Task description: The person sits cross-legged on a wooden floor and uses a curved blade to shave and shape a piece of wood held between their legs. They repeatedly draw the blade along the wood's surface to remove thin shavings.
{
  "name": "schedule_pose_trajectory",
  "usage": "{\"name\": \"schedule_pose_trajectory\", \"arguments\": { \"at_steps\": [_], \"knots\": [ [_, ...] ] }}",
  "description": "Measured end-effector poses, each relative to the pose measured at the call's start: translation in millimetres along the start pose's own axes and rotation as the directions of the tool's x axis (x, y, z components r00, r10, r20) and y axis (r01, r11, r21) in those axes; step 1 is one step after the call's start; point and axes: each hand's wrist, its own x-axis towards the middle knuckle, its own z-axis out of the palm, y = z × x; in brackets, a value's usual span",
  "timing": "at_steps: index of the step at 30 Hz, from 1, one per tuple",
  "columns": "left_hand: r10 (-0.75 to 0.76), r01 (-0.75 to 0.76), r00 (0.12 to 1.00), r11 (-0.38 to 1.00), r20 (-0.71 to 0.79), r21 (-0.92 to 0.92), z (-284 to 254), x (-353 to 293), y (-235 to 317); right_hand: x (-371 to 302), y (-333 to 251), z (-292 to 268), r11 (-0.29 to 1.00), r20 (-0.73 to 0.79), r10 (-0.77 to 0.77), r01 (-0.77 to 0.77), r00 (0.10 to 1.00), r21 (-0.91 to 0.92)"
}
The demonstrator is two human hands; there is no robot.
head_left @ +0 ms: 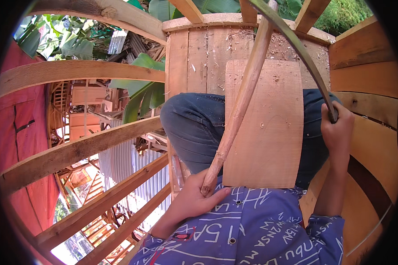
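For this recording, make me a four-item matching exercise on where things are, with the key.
1. wooden stick
2. curved tool
3. flat board
4. red sheet

A. partly covered by the stick
B. at the view's far left
C. held by the right hand
D. near end in the left hand

Pairs: 1-D, 2-C, 3-A, 4-B

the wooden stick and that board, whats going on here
A seated person has the left hand around the near end of a wooden stick that slants over a flat board. The right hand grips one end of a long, dark curved strip. The board lies over the lap; pale shavings dot the planks beyond.
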Motion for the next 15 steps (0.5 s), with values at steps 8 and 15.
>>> {"name": "schedule_pose_trajectory", "arguments": {
  "at_steps": [8,15],
  "knots": [
    [0.037,-0.026,0.996,0.990,-0.076,0.138,-3,-2,11,-2,-11,5,0.939,-0.084,-0.340,0.334,0.937,-0.078],
    [0.014,-0.007,0.997,0.995,-0.072,0.101,1,2,10,-34,-30,10,0.900,0.012,-0.435,0.434,0.900,0.038]
  ]
}}
